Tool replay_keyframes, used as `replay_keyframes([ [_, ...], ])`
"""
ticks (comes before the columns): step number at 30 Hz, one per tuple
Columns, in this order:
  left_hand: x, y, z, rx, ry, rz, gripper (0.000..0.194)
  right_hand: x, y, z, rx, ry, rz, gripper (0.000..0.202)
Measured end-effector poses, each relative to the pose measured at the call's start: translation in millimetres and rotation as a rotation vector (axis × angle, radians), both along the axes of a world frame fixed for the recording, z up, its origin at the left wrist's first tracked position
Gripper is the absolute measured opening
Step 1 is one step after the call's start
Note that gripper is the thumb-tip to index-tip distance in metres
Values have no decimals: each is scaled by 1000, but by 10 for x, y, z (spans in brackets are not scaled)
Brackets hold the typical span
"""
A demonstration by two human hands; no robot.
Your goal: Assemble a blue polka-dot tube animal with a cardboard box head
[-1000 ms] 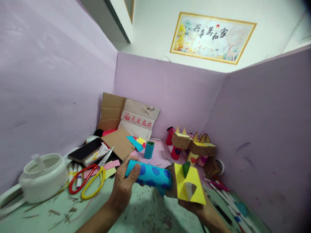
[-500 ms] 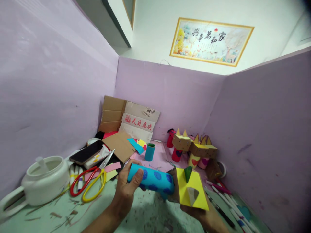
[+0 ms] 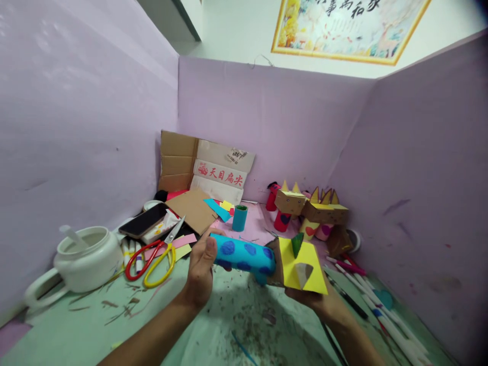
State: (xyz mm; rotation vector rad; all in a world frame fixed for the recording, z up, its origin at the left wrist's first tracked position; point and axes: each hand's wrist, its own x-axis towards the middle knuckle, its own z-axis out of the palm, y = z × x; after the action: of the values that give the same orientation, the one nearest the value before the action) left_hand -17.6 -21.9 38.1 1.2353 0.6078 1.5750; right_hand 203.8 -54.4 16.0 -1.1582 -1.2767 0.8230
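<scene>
A cardboard tube figure (image 3: 247, 257) lies sideways in the air between my hands. Its body is a blue tube with darker blue spots. The head at its right end is a cardboard box with a yellow top (image 3: 301, 274) and two pointed ears, one green and one grey. My left hand (image 3: 202, 264) is closed round the open left end of the tube. Beneath the head, my right hand (image 3: 318, 300) supports and grips it; most of those fingers are hidden. A plain blue tube (image 3: 240, 218) stands upright behind the figure.
Scissors (image 3: 168, 254) with red and yellow handles, a phone (image 3: 143, 220), paper scraps and a white mug (image 3: 89, 262) sit at left. Finished box-headed figures (image 3: 290, 202) stand at back right. Markers (image 3: 377, 305) lie at right. Cardboard (image 3: 217, 170) leans on the purple back wall.
The camera view has tipped downward, so the scene sits higher in the picture. Both hands keep their hold on the figure, which has levelled slightly.
</scene>
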Motion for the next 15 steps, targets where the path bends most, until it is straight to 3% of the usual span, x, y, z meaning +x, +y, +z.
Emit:
replay_keyframes([
  [6,-15,-2,18,-45,-28,13,44,15,23,-33,2,-18,51,42],
  [15,-33,21,13,-62,-18,22,45,-26,19,39,30,-22,86,63],
])
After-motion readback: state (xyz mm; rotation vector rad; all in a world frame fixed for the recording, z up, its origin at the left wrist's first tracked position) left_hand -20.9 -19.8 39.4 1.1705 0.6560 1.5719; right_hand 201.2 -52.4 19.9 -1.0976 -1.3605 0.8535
